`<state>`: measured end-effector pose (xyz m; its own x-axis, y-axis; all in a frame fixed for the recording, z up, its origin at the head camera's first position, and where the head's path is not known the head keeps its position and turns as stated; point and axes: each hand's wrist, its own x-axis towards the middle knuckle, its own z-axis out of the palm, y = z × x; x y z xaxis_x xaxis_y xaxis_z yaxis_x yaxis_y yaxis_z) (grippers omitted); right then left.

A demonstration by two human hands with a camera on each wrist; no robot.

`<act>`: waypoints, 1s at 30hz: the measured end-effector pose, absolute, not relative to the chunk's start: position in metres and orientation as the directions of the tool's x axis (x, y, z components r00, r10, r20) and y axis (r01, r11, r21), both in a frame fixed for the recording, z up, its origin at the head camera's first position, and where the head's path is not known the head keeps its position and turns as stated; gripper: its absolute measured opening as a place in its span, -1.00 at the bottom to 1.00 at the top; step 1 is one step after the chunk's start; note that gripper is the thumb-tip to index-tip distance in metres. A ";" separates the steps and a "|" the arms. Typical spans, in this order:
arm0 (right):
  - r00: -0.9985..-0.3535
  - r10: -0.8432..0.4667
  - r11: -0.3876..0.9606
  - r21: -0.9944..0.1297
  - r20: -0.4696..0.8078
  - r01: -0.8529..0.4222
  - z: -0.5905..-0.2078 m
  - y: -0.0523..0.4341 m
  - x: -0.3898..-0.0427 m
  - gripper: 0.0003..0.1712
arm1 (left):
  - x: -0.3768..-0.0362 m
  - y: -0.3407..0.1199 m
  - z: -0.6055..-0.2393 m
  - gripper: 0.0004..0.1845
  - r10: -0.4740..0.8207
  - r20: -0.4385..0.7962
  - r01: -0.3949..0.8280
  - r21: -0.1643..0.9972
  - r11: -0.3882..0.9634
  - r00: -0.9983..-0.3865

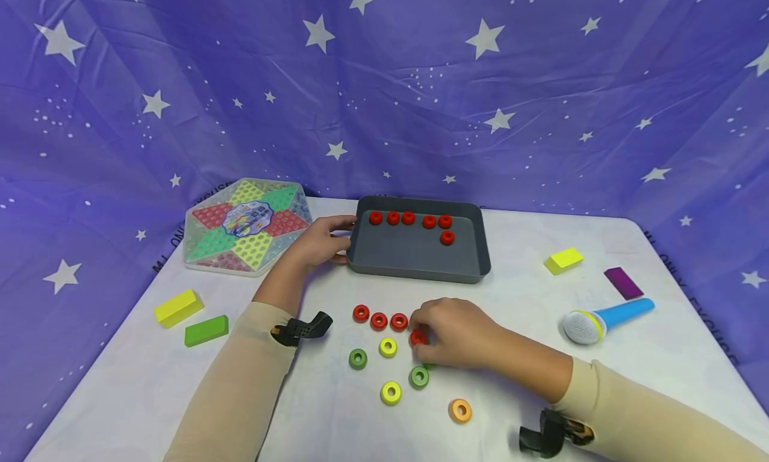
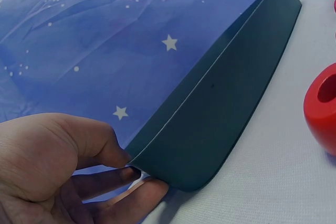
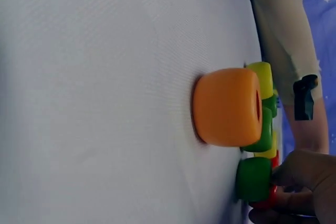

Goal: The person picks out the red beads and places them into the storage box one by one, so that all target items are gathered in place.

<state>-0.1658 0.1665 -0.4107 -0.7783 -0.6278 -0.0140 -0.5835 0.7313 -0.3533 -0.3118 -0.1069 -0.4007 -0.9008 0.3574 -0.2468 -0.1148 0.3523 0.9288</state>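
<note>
My left hand grips the left corner of a dark grey tray, thumb over the rim and fingers beneath; the left wrist view shows the tray wall up close beside the hand. Several red rings lie along the tray's far side. My right hand pinches a red ring on the white table, at the right end of a row of three red rings. Green rings, yellow rings and an orange ring lie nearby; the orange ring fills the right wrist view.
A hexagonal Chinese-checkers board sits at the back left. A yellow block and a green block lie at the left. At the right are a yellow block, a purple block and a blue toy microphone.
</note>
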 end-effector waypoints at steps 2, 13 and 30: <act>-0.779 -0.627 0.736 -0.343 -0.021 -0.584 -0.407 0.168 -0.168 -0.87 | -0.312 -0.107 -0.400 -0.30 0.354 -0.257 -0.125 0.926 0.355 -0.899; -0.780 -0.626 0.743 -0.290 0.019 -0.603 -0.364 0.174 -0.202 -0.82 | -0.329 -0.114 -0.425 -0.30 0.343 -0.244 -0.121 0.932 0.342 -0.907; -0.780 -0.620 0.770 -0.254 -0.085 -0.585 -0.330 0.151 -0.304 -0.74 | -0.327 -0.113 -0.425 -0.31 0.336 -0.224 -0.101 0.932 0.347 -0.915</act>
<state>-0.3044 0.1507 -0.3295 -0.7800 -0.6200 -0.0849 -0.5848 0.7704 -0.2540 -0.3268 -0.1125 -0.4249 -0.9147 0.3361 -0.2243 -0.1009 0.3474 0.9323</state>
